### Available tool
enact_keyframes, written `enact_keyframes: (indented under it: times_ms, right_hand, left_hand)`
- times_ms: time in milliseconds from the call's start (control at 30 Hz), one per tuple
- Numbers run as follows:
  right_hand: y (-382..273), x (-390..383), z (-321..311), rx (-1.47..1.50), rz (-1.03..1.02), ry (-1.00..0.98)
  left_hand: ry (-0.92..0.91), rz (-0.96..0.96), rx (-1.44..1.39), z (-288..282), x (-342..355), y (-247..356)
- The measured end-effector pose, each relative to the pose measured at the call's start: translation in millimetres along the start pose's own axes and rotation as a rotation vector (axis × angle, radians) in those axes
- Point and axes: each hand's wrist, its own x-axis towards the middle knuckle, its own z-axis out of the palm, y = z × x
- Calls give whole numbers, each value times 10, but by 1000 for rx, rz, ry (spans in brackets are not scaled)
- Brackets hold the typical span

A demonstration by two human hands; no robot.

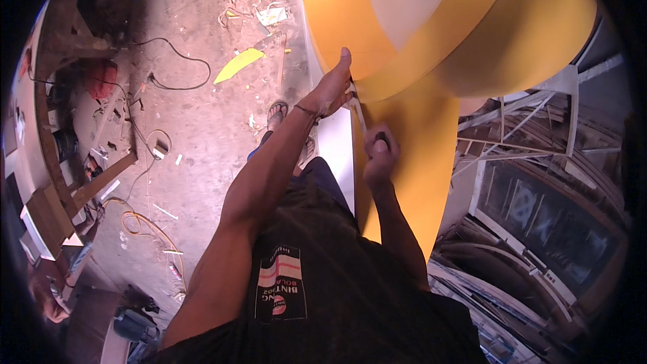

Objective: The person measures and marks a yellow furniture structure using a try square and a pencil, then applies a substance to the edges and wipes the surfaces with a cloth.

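Observation:
A large curved yellow sheet [421, 155] bends in front of me, its upper part rolled into a wide loop around a pale inner face. At the left edge of this sheet is my left hand [330, 92], thumb raised and fingers curled in; what they grip is hidden. My right hand [381, 152] is closed around the dark end of a slim, light-coloured tool [360, 113], whose exact kind I cannot make out. The tool slants up along the yellow surface, its far end close to my left fingers. A white side face [335, 145] runs below the left hand.
Loose yellow offcut [239, 65] and scraps litter the floor on the left. Black cable [180, 87] and orange hose [138, 224] curl across it. A wooden bench frame [101, 182] stands far left. Curved frames [519, 125] and a dark framed panel [542, 212] are stacked right.

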Motion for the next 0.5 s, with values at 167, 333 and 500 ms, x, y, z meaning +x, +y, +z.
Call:
enact_keyframes:
  times_ms: [167,333,500]
  right_hand:
    - [-115,-43,-54,-45,-81,32]
    - [-181,-62,-62,-45,-114,12]
    - [-240,-109,-60,-79,-55,26]
  left_hand:
    - [-25,5,-26,-51,-73,111]
    - [-37,13,-26,15,-110,82]
    - [9,30,-31,101,-190,38]
